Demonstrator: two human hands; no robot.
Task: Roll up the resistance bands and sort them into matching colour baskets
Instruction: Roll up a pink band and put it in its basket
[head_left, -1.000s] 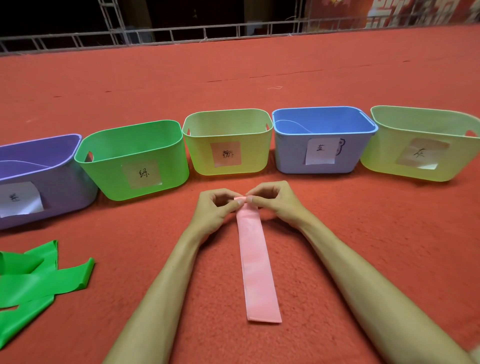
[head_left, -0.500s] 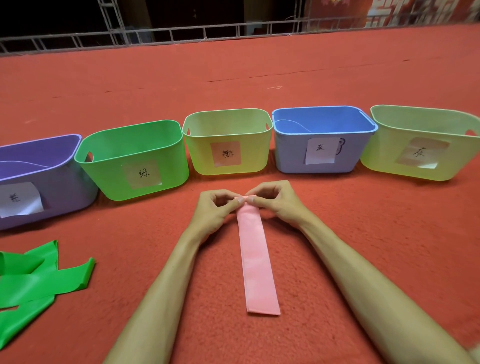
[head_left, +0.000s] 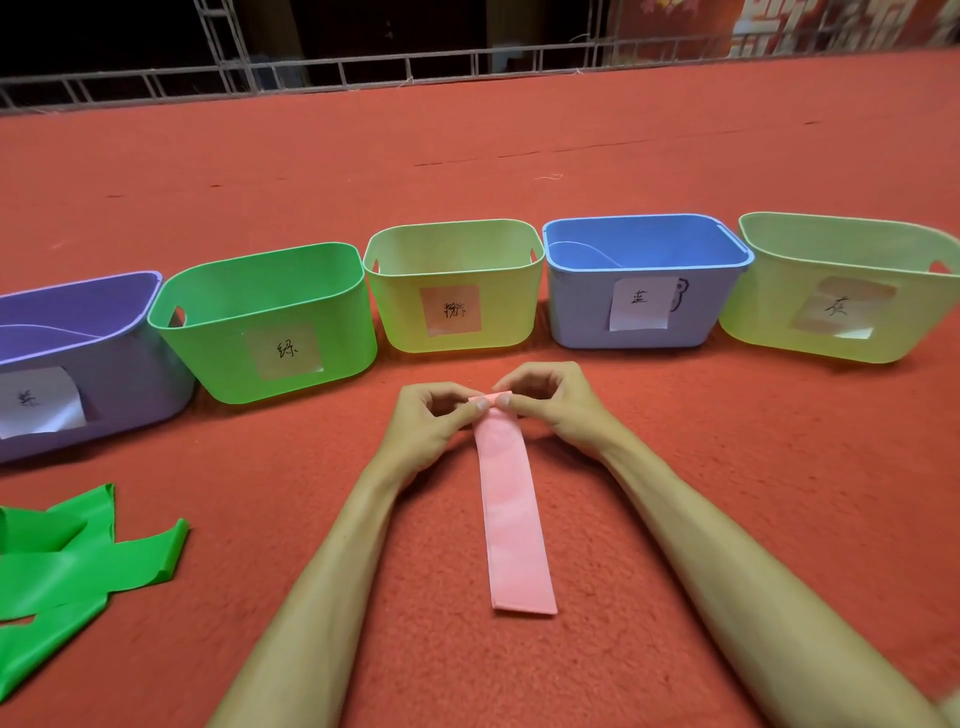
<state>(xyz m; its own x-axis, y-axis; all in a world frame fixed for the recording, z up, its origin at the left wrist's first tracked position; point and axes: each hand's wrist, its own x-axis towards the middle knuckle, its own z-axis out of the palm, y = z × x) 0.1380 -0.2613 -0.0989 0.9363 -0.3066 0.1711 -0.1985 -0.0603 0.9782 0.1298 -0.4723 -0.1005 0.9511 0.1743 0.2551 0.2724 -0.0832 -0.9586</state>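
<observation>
A pink resistance band lies flat on the red carpet, its length running from my hands towards me. My left hand and my right hand both pinch its far end, where a small roll has formed between thumbs and fingers. Just beyond my hands stands a row of labelled baskets: purple, green, pale yellow-green with a pink label, blue and another yellow-green one. Loose green bands lie crumpled at the lower left.
Red carpet covers the whole floor, open to the right of my arms and behind the baskets. A metal truss railing runs along the carpet's far edge, with darkness beyond it.
The pink band's near end has crept away from me as the roll at its far end grew slightly. My hands have stayed in place.
</observation>
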